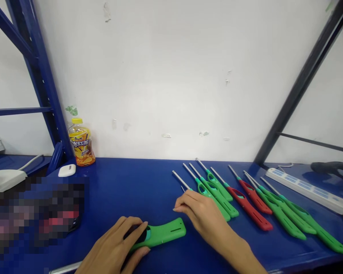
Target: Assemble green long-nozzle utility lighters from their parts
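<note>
My left hand is closed round the trigger end of a green long-necked gas lighter lying on the blue table. Its handle points right, and a metal tube shows past the hand at lower left, apparently its neck. My right hand is raised to the right of it, thumb and fingers pinched together. A thin, pointed bit shows just above those fingers; whether they hold it, I cannot make out. Behind and right of this hand lie several green lighters and two red lighters, partly covered by it.
A bottle of iced tea stands by the wall at left, near a white earphone case. A white power strip lies at right. Blue and black rack posts flank the blue table. The lower left is pixelated.
</note>
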Demonstrator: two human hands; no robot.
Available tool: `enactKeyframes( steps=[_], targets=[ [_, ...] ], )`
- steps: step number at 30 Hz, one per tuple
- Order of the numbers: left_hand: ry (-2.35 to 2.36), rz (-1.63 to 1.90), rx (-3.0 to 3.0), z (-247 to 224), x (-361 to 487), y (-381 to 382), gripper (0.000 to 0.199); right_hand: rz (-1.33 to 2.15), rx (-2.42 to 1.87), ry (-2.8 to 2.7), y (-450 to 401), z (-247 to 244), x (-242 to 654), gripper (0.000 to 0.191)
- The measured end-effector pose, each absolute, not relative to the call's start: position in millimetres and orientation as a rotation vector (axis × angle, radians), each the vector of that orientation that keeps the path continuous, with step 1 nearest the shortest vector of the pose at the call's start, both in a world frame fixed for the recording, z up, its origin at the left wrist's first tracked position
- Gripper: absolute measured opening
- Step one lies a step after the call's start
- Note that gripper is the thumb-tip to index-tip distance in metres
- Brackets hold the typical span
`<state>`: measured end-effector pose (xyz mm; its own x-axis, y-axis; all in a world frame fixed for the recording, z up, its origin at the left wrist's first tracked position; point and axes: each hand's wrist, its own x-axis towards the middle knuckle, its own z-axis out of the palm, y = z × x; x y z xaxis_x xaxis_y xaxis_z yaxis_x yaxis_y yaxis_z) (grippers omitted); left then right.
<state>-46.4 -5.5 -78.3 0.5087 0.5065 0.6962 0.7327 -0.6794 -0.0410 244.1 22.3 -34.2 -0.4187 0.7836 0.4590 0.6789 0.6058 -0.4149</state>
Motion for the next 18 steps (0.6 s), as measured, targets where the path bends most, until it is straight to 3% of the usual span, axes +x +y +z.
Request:
enactKeyframes(
  steps=[18],
  targets=[
    [-0.999,-0.938,-2.381,-87.2,-51.5,-0.4,0.042,0.408,-1.224,-1.983,-14.9,-73.6,247.5,0.017]
  ],
)
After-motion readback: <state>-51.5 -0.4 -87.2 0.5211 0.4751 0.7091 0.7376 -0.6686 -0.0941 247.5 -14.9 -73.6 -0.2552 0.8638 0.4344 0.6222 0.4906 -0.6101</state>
